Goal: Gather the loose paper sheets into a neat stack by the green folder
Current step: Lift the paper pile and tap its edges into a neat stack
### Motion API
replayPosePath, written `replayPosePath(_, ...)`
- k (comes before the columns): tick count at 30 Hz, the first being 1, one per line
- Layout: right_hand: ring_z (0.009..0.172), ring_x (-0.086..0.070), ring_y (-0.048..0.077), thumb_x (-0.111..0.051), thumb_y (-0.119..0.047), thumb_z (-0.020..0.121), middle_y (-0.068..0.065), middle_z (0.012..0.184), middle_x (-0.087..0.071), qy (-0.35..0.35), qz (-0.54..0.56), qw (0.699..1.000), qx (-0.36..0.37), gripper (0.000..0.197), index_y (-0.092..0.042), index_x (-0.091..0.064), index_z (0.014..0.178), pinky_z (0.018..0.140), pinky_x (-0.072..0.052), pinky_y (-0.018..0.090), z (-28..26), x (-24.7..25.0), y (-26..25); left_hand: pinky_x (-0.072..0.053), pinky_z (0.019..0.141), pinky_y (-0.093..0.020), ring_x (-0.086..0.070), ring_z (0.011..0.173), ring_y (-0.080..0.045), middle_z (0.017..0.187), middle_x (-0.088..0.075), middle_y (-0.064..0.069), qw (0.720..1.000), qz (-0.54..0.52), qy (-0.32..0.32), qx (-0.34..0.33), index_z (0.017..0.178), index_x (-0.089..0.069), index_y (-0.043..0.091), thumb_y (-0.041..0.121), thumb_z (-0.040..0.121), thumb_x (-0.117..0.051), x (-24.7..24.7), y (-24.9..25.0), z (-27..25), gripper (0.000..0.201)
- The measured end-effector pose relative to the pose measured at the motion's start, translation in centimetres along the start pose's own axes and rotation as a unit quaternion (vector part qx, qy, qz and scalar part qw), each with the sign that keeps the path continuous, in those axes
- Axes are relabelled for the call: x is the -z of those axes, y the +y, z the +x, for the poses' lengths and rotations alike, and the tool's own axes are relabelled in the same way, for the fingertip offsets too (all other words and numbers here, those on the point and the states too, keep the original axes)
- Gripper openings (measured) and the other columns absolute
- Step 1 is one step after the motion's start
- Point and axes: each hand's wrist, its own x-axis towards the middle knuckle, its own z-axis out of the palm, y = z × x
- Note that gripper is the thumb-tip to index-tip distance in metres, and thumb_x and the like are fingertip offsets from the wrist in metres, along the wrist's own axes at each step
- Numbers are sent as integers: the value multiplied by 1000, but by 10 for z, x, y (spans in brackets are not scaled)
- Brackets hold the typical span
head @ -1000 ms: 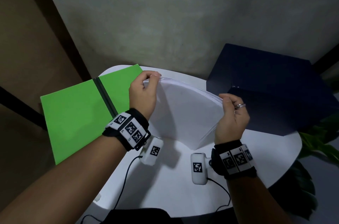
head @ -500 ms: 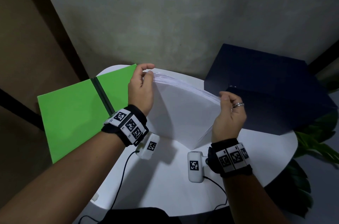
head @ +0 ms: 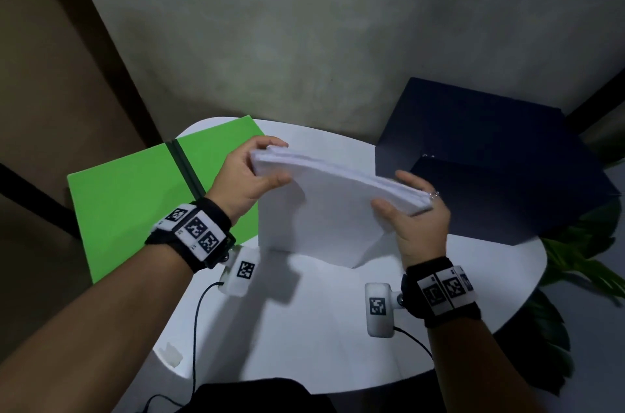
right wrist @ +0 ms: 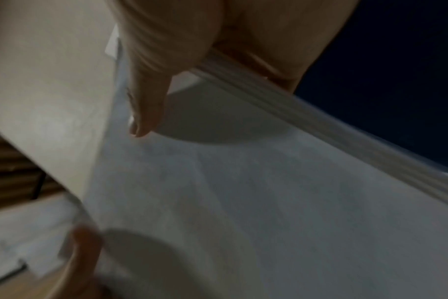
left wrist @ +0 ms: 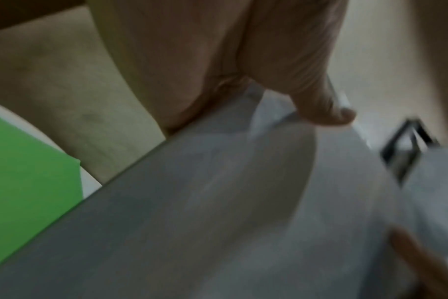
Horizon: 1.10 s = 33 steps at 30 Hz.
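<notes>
While both hands pinched its upper corners, the thick stack of plain white paper sheets (head: 324, 209) stood on its lower edge on the round white worktop (head: 304, 328). Left hand (head: 241, 180) and right hand (head: 417, 226) each kept a thumb-and-finger grip. A flat green folder (head: 132, 196) lay just left; a matte navy box (head: 500, 158) sat right.
</notes>
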Motion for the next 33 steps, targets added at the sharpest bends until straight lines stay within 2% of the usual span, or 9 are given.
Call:
replayPosePath(2, 82, -64, -6, -88, 7, 60, -14, 94, -67, -18, -30, 999, 8, 69, -13, -61, 120, 77, -54, 16, -1, -2, 1, -53, 83, -32, -63, 89, -17, 96, -66, -1, 999, 17, -30, 12, 98, -61, 22, 49, 43, -93, -5, -3, -3, 69)
replayPosePath(5, 86, -63, -4, -90, 4, 58, -2, 106, -59, -3, -28, 999, 16, 75, -19, -59, 122, 78, -55, 18, 3, -5, -1, -55, 78, -27, -65, 85, -13, 93, -67, 6, 999, 15, -37, 10, 100, -57, 22, 48, 42, -93, -10, 3, -1, 73)
replayPosePath(8, 99, -65, 10, -89, 4, 60, 9, 116, -64, -13, -19, 1000, 19, 70, -18, -61, 121, 84, -57, 24, 3, -6, -1, -56, 76, -28, -65, 84, -12, 94, -67, 9, 999, 21, -37, 22, 104, -55, 24, 48, 43, -93, -9, 5, -2, 76)
replayPosePath(12, 88, -70, 12, -86, 2, 66, 5, 100, -71, -2, 17, 1000, -1, 45, -14, -68, 104, 78, -57, 27, 0, -13, 2, -52, 96, -47, -65, 97, -20, 107, -66, -3, 998, 36, -32, 42, 112, -56, 18, 45, 49, -93, -12, 0, -4, 78)
replayPosePath(16, 77, -68, 12, -87, -3, 68, 2, 85, -71, 27, 15, 1000, 7, 29, -16, -69, 87, 73, -56, 31, 0, -11, 2, -50, 94, -55, -62, 96, -30, 106, -64, -6, 999, 33, 8, 32, 108, -57, 23, 40, 52, -93, -14, -2, -6, 69)
replayPosePath(20, 81, -68, 7, -86, 0, 68, 0, 91, -69, 11, 19, 1000, 20, 37, -18, -66, 93, 72, -57, 24, -2, -10, 2, -51, 98, -45, -66, 106, -25, 118, -66, -11, 998, 14, -5, 67, 122, -52, 12, 43, 46, -95, -15, -6, -12, 93)
replayPosePath(27, 71, -66, 8, -87, -7, 69, -8, 73, -70, 32, -10, 999, 15, 24, -16, -66, 79, 71, -55, 29, -2, -11, -3, -54, 85, -29, -71, 85, -4, 86, -77, 14, 997, 41, 21, 61, 102, -69, 12, 0, 71, -81, -22, 4, -12, 35)
replayPosePath(30, 75, -67, 3, -88, -2, 66, -6, 86, -69, 37, -11, 999, 33, 36, -21, -65, 88, 70, -57, 22, -3, -5, -1, -58, 81, -28, -71, 83, -12, 89, -76, 4, 998, 5, 45, 46, 101, -68, 8, 15, 61, -90, -21, 6, -17, 46)
replayPosePath(33, 87, -72, 11, -90, -1, 62, 1, 101, -72, 31, -15, 998, -56, 48, -17, -66, 101, 75, -60, 26, -10, -9, 22, -53, 97, -42, -69, 105, -22, 115, -71, -9, 995, 17, 21, 94, 122, -57, 4, 46, 47, -93, -21, -9, -28, 93)
